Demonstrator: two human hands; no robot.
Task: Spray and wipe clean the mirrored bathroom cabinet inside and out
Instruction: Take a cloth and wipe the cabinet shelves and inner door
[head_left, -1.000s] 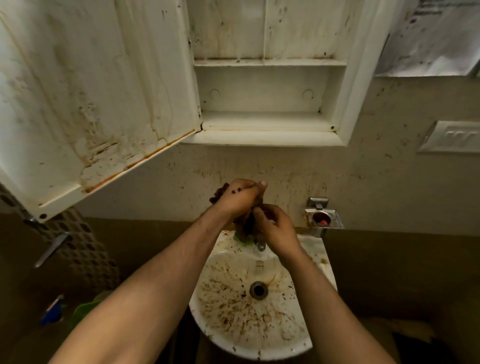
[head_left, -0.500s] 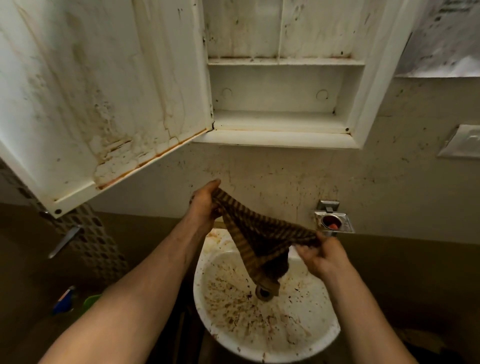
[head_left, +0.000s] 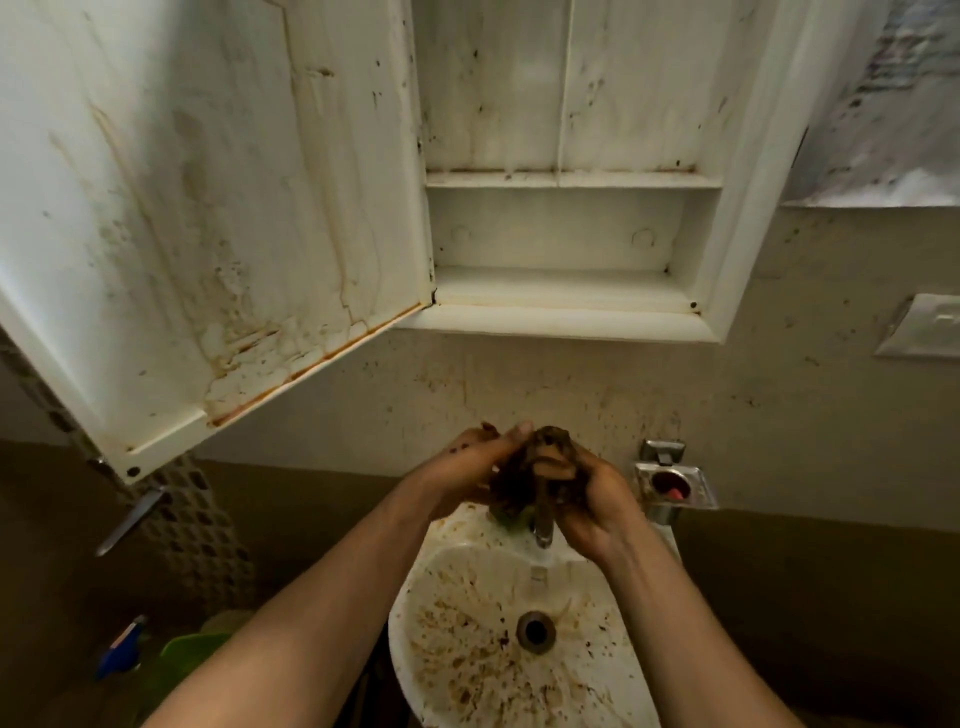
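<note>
The white wall cabinet (head_left: 566, 322) hangs open above the sink, its shelves bare and speckled with dirt. Its door (head_left: 208, 218) swings out to the left, the inner face streaked brown with rust along the lower edge. Below it, my left hand (head_left: 457, 475) and my right hand (head_left: 597, 499) are pressed together around a bunched dark brown cloth (head_left: 540, 467), held over the back of the sink just above the tap (head_left: 543, 525). Both hands grip the cloth; most of it is hidden between the palms.
A white round sink (head_left: 457, 623) spattered with brown stains sits under my hands, drain in the middle. A metal soap holder (head_left: 675, 483) is fixed to the wall on the right. A switch plate (head_left: 924, 327) is far right. A green object (head_left: 192, 649) and blue item (head_left: 122, 649) lie low left.
Half a second ago the cloth was stretched out between my two hands; now both hands have come together and crumpled it into a ball above the tap.
</note>
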